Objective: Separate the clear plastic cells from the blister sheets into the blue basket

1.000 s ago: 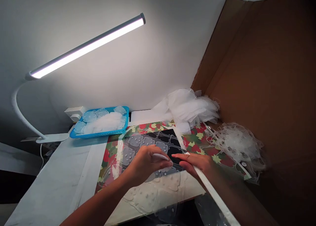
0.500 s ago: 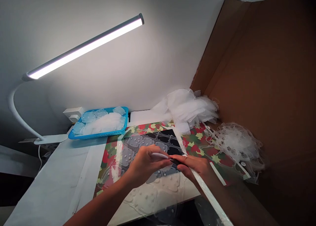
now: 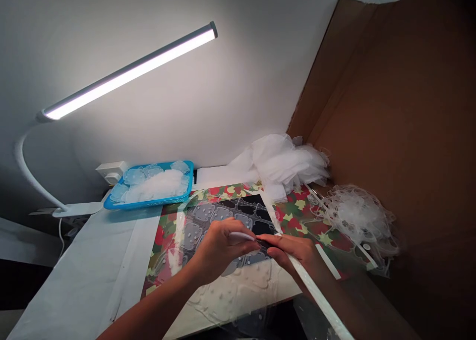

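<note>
My left hand (image 3: 225, 243) pinches a thin, pale round-edged piece (image 3: 241, 236) between thumb and fingers. Opposite it, my right hand (image 3: 292, 248) has its fingers closed on a slim dark tool (image 3: 263, 243), whose tip meets the edge of the pale piece; its exact kind cannot be made out. Beneath both hands lies a clear sheet (image 3: 213, 213) of moulded pads with small raised dots, partly over a black area and hanging toward the front edge. A long white strip (image 3: 316, 293) runs from by my right hand down to the bottom of the view.
A blue basket (image 3: 148, 202) with translucent pieces stands at the back left. White film sheets (image 3: 286, 161) are heaped at the back, and tangled clear offcuts (image 3: 359, 213) lie right. A lit lamp (image 3: 130, 72) reaches over the table; a cardboard wall (image 3: 394, 107) borders the right.
Almost nothing differs. Both hands stay in the same place, with the pale piece and the dark tool still together; the fingers of my left hand have shifted very slightly.
</note>
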Tool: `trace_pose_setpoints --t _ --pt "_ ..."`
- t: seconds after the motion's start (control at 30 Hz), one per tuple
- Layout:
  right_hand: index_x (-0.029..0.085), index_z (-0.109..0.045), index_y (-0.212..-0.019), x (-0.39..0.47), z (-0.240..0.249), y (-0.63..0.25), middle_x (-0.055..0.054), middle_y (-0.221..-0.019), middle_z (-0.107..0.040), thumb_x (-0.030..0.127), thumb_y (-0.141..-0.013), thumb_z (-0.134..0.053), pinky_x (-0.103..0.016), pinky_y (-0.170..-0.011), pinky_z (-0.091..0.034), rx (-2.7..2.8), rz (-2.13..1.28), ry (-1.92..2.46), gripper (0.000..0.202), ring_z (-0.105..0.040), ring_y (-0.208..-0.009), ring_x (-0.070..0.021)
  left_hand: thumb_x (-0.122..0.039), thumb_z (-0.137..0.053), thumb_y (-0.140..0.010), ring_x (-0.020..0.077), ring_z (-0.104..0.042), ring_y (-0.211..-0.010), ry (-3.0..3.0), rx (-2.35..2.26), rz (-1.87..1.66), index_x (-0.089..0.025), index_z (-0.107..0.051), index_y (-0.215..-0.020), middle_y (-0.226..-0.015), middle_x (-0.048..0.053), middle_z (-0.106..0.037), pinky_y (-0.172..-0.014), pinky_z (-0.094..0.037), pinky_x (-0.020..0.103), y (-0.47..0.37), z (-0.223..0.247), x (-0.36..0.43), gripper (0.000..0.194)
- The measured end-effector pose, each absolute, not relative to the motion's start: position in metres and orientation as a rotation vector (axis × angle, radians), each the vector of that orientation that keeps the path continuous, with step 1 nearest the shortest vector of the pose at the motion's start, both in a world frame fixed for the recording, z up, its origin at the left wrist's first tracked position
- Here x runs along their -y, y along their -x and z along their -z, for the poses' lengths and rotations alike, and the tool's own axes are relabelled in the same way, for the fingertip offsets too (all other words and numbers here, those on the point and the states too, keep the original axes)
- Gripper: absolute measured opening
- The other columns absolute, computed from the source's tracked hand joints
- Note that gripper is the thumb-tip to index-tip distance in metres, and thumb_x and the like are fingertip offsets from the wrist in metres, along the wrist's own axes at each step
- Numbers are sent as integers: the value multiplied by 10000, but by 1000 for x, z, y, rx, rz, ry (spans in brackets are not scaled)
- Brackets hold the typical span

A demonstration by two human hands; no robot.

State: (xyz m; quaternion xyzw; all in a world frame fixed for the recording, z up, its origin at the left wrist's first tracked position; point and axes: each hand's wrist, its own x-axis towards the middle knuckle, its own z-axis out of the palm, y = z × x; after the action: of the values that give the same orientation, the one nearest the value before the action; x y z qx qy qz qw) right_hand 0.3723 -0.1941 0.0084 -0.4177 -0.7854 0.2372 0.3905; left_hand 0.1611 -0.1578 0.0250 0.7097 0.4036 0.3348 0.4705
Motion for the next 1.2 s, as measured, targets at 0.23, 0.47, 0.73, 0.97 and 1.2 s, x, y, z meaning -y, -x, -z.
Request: trace_pose_setpoints --t 0.23,0.47,0.73,0.97,1.2 --pt "234 -680 -1162 196 -11 -374 -39 -990 -748 325 -958 -521 -196 -729 -552 2027 -593 1069 274 -711 -831 -148 -348 -765 -759 138 -538 -727 -1783 -1004 -813 -230 -754 -765 -703 -11 -651 -673 -417 258 -161 -25 158 119" --pt "236 -676 -1184 195 -16 -379 -45 -933 -748 303 -952 -531 -197 -711 -547 2147 -487 1073 282 -705 -783 -139 -356 -756 -768 142 -545 -740 -1886 -1023 -757 -242 -761 -775 -697 -11 -673 -690 -426 256 -160 -27 157 114" --pt "236 -709 -1125 188 -15 -392 -45 -997 -758 318 -953 -521 -231 -773 -558 2110 -431 1187 267 -721 -846 -164 -352 -763 -751 135 -604 -725 -1756 -1035 -738 -249 -773 -781 -697 -16 -700 -764 -485 270 -160 -27 157 108" --pt "243 -709 -1135 196 -14 -381 -51 -1016 -755 413 -962 -473 -225 -727 -574 1916 -424 1235 337 -726 -861 -182 -334 -785 -714 124 -641 -682 -1459 -966 -776 -180 -748 -774 -717 9 -710 -636 -501 208 -161 -32 158 170" --pt "230 -700 -1147 202 -7 -364 -51 -975 -754 394 -953 -508 -212 -694 -564 1871 -563 1125 318 -718 -820 -172 -322 -766 -739 105 -606 -652 -1438 -925 -855 -150 -704 -756 -717 14 -695 -595 -471 193 -164 -31 162 183"
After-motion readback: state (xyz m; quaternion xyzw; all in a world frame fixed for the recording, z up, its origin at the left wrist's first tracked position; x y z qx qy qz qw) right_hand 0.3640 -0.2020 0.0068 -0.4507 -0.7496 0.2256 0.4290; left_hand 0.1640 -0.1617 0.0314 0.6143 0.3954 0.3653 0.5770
